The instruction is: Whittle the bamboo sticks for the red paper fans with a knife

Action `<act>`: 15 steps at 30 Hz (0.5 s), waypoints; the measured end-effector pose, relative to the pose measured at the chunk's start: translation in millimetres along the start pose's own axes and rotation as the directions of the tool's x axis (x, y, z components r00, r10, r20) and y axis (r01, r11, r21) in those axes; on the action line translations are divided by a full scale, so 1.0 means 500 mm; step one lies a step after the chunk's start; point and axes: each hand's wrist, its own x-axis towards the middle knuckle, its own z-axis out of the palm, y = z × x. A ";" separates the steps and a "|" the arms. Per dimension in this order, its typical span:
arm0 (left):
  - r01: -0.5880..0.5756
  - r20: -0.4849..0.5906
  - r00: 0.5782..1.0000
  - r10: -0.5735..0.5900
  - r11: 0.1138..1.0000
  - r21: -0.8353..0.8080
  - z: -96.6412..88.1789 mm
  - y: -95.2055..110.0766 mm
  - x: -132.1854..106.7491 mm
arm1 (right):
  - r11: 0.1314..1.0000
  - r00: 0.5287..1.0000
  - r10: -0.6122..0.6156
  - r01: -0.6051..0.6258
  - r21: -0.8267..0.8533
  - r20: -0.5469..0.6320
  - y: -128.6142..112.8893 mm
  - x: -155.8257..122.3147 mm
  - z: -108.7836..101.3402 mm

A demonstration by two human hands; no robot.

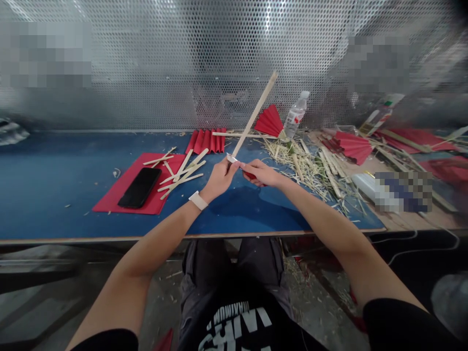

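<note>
My left hand [220, 178] is closed round the lower end of a long pale bamboo strip [256, 112], which slants up and to the right. Red shows inside my closed right hand [261, 173], the handle of a knife whose short bright blade [231, 158] lies against the strip beside my left thumb. Both hands are close together above the blue table top [234, 209]. Left of them, several short bamboo sticks [185, 173] lie crossed, partly over red paper [109, 197]. A black phone [140, 187] rests on that paper.
Pleated red paper [206, 141] lies behind my hands. A folded red fan [270, 121] stands beside a water bottle [297, 114]. Bamboo shavings [310, 170] cover the right side. Farther right are another red fan [354, 147] and a second bottle [380, 116]. A perforated metal panel [234, 53] rises behind.
</note>
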 end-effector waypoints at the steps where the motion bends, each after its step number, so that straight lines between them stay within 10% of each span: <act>1: 0.008 0.012 1.000 -0.007 1.000 -0.016 0.000 0.001 -0.002 | 1.000 1.000 -0.004 0.004 -0.004 0.001 0.001 0.001 0.000; 15: -0.012 -0.012 1.000 0.013 0.997 0.071 -0.002 0.002 -0.005 | 0.973 0.976 -0.172 0.148 -0.175 -0.132 0.024 0.014 0.006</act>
